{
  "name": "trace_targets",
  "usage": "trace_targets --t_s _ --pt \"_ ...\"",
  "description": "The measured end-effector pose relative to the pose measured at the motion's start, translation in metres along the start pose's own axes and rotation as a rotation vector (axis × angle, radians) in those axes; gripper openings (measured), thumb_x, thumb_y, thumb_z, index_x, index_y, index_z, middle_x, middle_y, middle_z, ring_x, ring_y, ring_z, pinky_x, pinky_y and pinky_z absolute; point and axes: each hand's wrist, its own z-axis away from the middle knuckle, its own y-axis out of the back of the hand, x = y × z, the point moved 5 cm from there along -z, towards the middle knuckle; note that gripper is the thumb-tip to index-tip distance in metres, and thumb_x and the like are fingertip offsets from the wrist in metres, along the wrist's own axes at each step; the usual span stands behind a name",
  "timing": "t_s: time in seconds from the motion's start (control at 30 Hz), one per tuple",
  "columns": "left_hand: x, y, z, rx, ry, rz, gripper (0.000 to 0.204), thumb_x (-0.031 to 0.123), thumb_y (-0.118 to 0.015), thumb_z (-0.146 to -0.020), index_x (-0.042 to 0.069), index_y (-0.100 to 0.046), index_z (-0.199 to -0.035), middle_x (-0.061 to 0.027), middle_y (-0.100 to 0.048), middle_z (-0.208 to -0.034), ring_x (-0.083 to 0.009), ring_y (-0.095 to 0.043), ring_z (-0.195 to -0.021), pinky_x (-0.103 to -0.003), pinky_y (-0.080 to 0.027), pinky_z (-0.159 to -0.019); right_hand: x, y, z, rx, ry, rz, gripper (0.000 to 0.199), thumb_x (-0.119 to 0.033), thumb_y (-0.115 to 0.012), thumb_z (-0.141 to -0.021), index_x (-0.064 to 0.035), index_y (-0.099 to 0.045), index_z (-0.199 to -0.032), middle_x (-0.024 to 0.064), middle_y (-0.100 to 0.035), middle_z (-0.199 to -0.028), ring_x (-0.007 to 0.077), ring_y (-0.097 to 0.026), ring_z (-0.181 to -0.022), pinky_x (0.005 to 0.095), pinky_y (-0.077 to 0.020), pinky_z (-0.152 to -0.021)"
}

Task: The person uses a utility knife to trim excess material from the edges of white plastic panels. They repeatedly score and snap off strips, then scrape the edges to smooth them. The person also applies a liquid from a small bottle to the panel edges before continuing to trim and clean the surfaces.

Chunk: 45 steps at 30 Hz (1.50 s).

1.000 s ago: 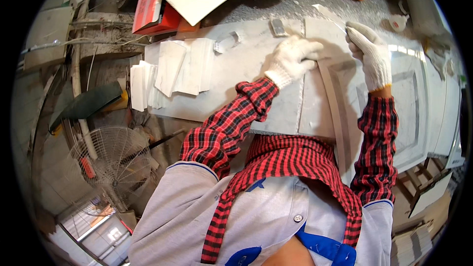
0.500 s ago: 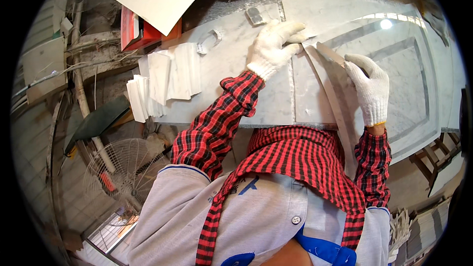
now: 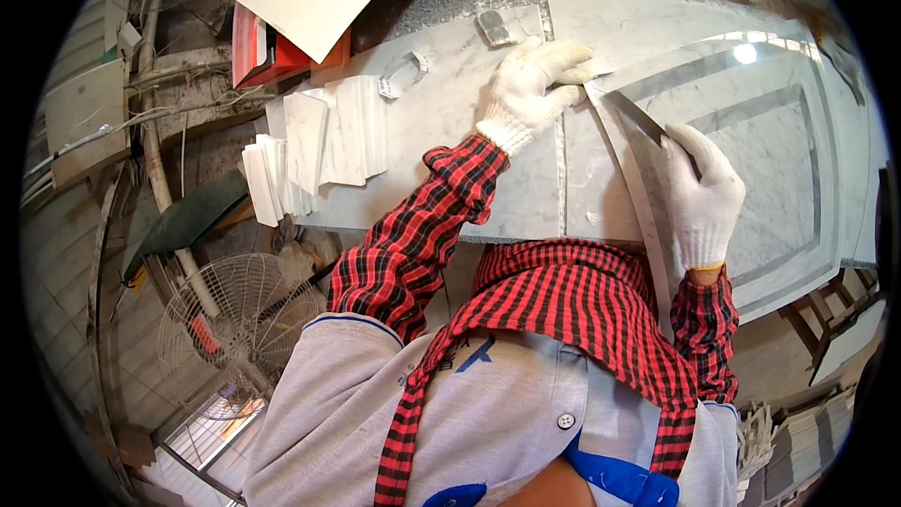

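Keep your left hand [image 3: 526,94] flat on the slab [image 3: 450,122] at 12 o'clock while your right hand [image 3: 699,192], closed around the strip [image 3: 638,127], seats it squarely.

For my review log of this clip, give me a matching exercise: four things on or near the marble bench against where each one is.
Things:
1. left hand
2. right hand
3. stack of white tiles
4. fan

Places:
A. on the floor, lower left
B. on the bench's left end
C. on the grey strip's lower part
D. at the strip's upper end

Pairs: 1-D, 2-C, 3-B, 4-A
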Motion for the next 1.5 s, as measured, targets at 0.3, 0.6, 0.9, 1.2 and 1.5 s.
trace_targets --t_s 0.3,0.6,0.9,1.2,1.5 --pt "-0.002 -0.002 -0.001 0.014 -0.020 -0.005 0.045 0.008 -0.068 -0.078 0.006 -0.067 -0.123 -0.0038 -0.077 -0.101 -0.0219 -0.062 -0.105 -0.034 -0.043 -0.103 0.023 -0.014 0.010 -0.206 -0.381 -0.169 0.024 -0.013 -0.067 -0.092 -0.0006 -0.073 -0.112 0.0063 -0.072 -0.085 0.0071 -0.061 -0.067 0.0241 -0.0498 -0.063" --pt "-0.002 -0.001 -0.001 0.023 -0.049 -0.020 0.043 0.009 -0.068 -0.079 0.005 -0.067 -0.122 -0.0045 -0.077 -0.101 -0.0211 -0.062 -0.102 -0.035 -0.043 -0.101 0.014 -0.033 0.015 -0.189 -0.509 -0.377 0.025 -0.013 -0.064 -0.095 0.0013 -0.071 -0.113 0.0045 -0.068 -0.076 0.0068 -0.059 -0.062 0.0227 -0.0469 -0.059" --pt "-0.001 -0.001 0.000 0.019 -0.020 -0.005 0.044 0.009 -0.068 -0.078 0.005 -0.067 -0.122 -0.0046 -0.078 -0.100 -0.0216 -0.063 -0.107 -0.035 -0.041 -0.106 0.006 -0.028 0.010 -0.137 -0.507 -0.384 0.024 -0.012 -0.064 -0.094 0.0009 -0.072 -0.112 0.0045 -0.068 -0.076 0.0067 -0.058 -0.062 0.0225 -0.0468 -0.058" --pt "-0.004 -0.002 0.000 0.021 -0.046 0.012 0.044 0.007 -0.067 -0.078 0.006 -0.067 -0.122 -0.0066 -0.077 -0.102 -0.0216 -0.063 -0.103 -0.033 -0.043 -0.103 0.010 -0.021 0.002 -0.158 -0.442 -0.264 0.024 -0.013 -0.064 -0.094 0.0012 -0.072 -0.112 0.0038 -0.068 -0.077 0.0068 -0.058 -0.062 0.0217 -0.0465 -0.058" --pt "0.002 0.000 -0.002 0.025 -0.012 0.038 0.045 0.006 -0.069 -0.076 0.006 -0.068 -0.121 -0.0060 -0.077 -0.101 -0.0211 -0.063 -0.101 -0.033 -0.046 -0.099 -0.004 -0.016 -0.013 -0.234 -0.454 -0.189 0.024 -0.013 -0.064 -0.093 0.0023 -0.072 -0.111 0.0039 -0.069 -0.080 0.0063 -0.059 -0.064 0.0215 -0.0458 -0.056"
